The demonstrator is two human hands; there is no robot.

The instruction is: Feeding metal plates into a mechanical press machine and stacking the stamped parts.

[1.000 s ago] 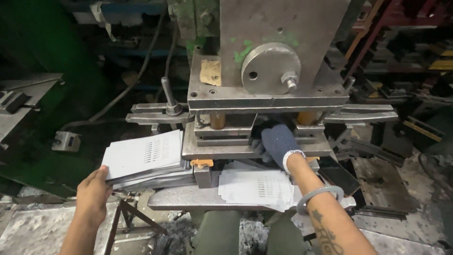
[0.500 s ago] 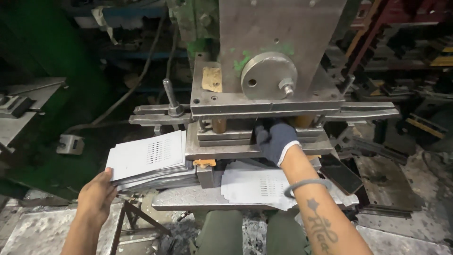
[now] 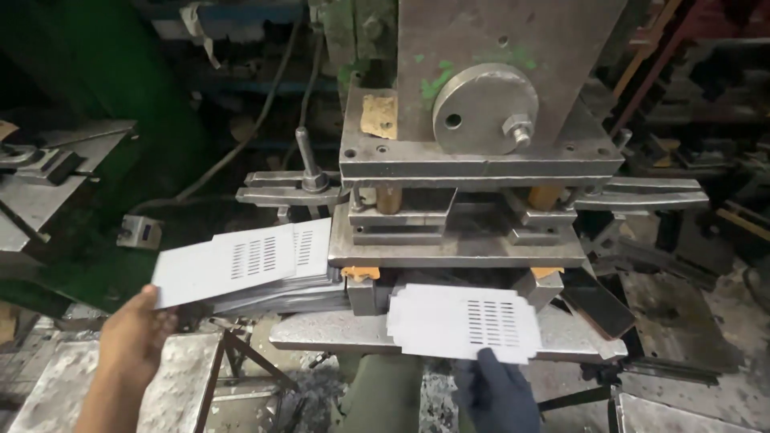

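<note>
A white slotted sheet (image 3: 464, 322) lies flat on the grey press table (image 3: 321, 333), just below the die block, with its dark rows of slots near its right half. The right hand (image 3: 496, 391), in a dark glove, pinches this sheet at its lower edge, at about 6 o'clock from the sheet's middle. At roughly 9 o'clock from it, well apart, the bare left hand (image 3: 132, 338) grips the lower left corner of another white slotted sheet (image 3: 228, 265), lifted off the top of a stack of like sheets (image 3: 297, 277) that rests beside the press. At 12 o'clock from the held sheet stands the steel die block (image 3: 457, 232), with orange pads at its lower corners, and above it the heavy ram plate carrying a round grey disc (image 3: 480, 108) with a bolt. A lever with a knob (image 3: 309, 164) rises at 11 o'clock. A dark tray (image 3: 597, 305) sits at 3 o'clock, on the table's right end.
</note>
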